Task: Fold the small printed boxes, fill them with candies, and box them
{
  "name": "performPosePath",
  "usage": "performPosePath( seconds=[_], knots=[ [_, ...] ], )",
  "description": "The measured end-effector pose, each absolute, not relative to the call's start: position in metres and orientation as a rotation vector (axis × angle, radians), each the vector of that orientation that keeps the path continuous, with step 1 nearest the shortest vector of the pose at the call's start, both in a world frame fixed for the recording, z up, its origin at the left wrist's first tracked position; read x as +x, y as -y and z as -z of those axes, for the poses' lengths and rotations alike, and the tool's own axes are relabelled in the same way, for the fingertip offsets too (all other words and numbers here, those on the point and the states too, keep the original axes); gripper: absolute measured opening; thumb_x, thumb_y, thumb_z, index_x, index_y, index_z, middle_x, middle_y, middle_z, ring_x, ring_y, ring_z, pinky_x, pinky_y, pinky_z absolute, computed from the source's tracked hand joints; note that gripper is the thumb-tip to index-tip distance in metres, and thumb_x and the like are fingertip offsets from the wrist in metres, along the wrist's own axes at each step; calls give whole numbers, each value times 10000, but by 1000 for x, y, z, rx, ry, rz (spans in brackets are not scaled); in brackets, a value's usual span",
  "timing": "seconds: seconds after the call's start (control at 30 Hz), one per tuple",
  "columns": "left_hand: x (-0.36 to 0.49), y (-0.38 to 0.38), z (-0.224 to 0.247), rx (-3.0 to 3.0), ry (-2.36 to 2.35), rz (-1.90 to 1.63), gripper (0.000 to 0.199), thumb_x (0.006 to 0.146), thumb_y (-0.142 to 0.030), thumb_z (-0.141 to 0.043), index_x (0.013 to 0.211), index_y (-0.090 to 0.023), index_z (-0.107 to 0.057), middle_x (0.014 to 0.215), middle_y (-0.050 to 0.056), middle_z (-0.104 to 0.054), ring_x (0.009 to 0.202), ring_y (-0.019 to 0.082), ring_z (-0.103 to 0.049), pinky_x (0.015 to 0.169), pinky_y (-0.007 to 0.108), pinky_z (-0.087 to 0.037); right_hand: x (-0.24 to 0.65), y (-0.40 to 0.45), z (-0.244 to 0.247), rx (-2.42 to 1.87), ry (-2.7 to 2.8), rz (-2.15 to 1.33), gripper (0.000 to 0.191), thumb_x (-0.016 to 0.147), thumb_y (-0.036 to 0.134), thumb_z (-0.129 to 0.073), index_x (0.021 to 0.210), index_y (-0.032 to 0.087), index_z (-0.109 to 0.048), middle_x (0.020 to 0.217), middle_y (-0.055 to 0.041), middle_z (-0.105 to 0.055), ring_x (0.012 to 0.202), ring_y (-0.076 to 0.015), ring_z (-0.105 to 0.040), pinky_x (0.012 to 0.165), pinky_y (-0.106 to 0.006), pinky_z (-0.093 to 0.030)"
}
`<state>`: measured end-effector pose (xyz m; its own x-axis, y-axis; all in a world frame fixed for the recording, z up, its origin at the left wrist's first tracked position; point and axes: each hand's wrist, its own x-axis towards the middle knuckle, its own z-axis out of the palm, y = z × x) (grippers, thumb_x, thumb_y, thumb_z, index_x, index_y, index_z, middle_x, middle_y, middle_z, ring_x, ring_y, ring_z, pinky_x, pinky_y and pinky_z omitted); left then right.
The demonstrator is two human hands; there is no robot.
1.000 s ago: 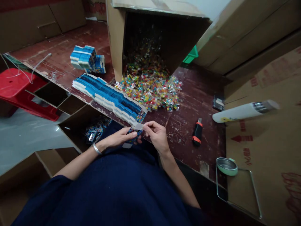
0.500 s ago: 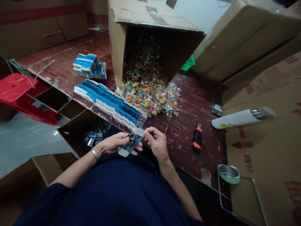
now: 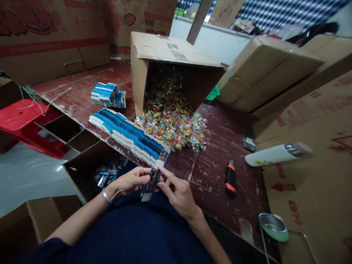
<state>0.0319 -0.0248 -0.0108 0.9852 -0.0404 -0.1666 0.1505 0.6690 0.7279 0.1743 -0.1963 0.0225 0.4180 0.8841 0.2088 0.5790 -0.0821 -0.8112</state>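
My left hand (image 3: pixel 135 180) grips a small printed candy box (image 3: pixel 151 180) between thumb and fingers. White end flaps stick out at its top and bottom. My right hand (image 3: pixel 177 189) is at the box's right side, with thumb and fingertips pinching it near the upper flap. Just beyond the box, a long row of flat blue-and-white folded boxes (image 3: pixel 129 135) lies along the table edge. Behind that row, clear bags of colourful candies (image 3: pixel 176 128) spill out of a tipped cardboard carton (image 3: pixel 140 88).
A black-and-orange utility knife (image 3: pixel 230 179) and a white bottle (image 3: pixel 271 154) lie on the right of the table. More bundled boxes (image 3: pixel 107 94) sit at the back left. Below the left edge, an open carton holds filled boxes (image 3: pixel 108 172); a red stool (image 3: pixel 30 117) stands beyond.
The box has turned to a narrower, more upright angle between my hands. My right hand has moved from its top flap down along its side. The camera view has tilted up.
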Motion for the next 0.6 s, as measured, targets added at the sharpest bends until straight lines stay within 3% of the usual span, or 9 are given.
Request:
performPosePath(
  seconds=[0.1, 0.2, 0.27, 0.37, 0.47, 0.53, 0.6],
  knots=[
    [34, 25, 4, 925, -127, 102, 576, 773, -550, -836, 1148, -118, -766, 1021, 111, -758, 879, 179, -684, 845, 257, -499, 177, 198, -28, -1793, 1276, -593, 369, 930, 360, -674, 1268, 214, -642, 601, 70, -584, 525, -113, -531, 566, -233, -429],
    [36, 27, -4, 1050, -116, 131, 544, 750, -562, -848, 1034, -101, -782, 891, 59, -720, 767, 131, -583, 728, 219, -437, 184, 197, -33, -1720, 1224, -863, 260, 876, 416, -736, 1004, 211, -639, 587, 74, -586, 504, -99, -514, 517, -217, -387],
    [37, 28, -7, 1124, -162, 101, 511, 765, -576, -827, 937, -97, -777, 795, 29, -677, 708, 117, -528, 687, 218, -407, 186, 195, -33, -1711, 1158, -890, 295, 845, 456, -766, 840, 213, -600, 587, 59, -598, 500, -97, -517, 489, -212, -374],
    [42, 33, -8, 1195, -255, -82, 494, 780, -590, -802, 899, -113, -762, 787, 20, -666, 747, 143, -546, 737, 239, -428, 181, 190, -25, -1747, 971, -584, 330, 809, 463, -807, 960, 216, -648, 764, 0, -702, 605, -135, -621, 532, -227, -464],
    [49, 40, -5, 1169, -358, -280, 453, 779, -561, -809, 871, -122, -745, 846, 37, -692, 817, 181, -595, 792, 267, -464, 171, 182, -11, -1646, 851, -484, 408, 813, 435, -811, 1135, 239, -655, 1013, -65, -762, 817, -203, -731, 683, -283, -585],
    [53, 46, -2, 1125, -435, -383, 429, 752, -526, -840, 852, -125, -723, 847, 44, -693, 808, 187, -611, 777, 275, -489, 164, 176, -3, -1561, 768, -501, 364, 859, 433, -768, 1148, 244, -655, 999, -66, -773, 842, -217, -750, 731, -310, -613],
    [54, 52, 2, 1096, -506, -500, 441, 722, -470, -877, 974, -151, -706, 841, 27, -680, 793, 181, -625, 763, 275, -516, 160, 172, 2, -1523, 682, -453, 384, 878, 429, -751, 1197, 245, -646, 942, -54, -769, 807, -214, -751, 726, -316, -623]
  ],
)
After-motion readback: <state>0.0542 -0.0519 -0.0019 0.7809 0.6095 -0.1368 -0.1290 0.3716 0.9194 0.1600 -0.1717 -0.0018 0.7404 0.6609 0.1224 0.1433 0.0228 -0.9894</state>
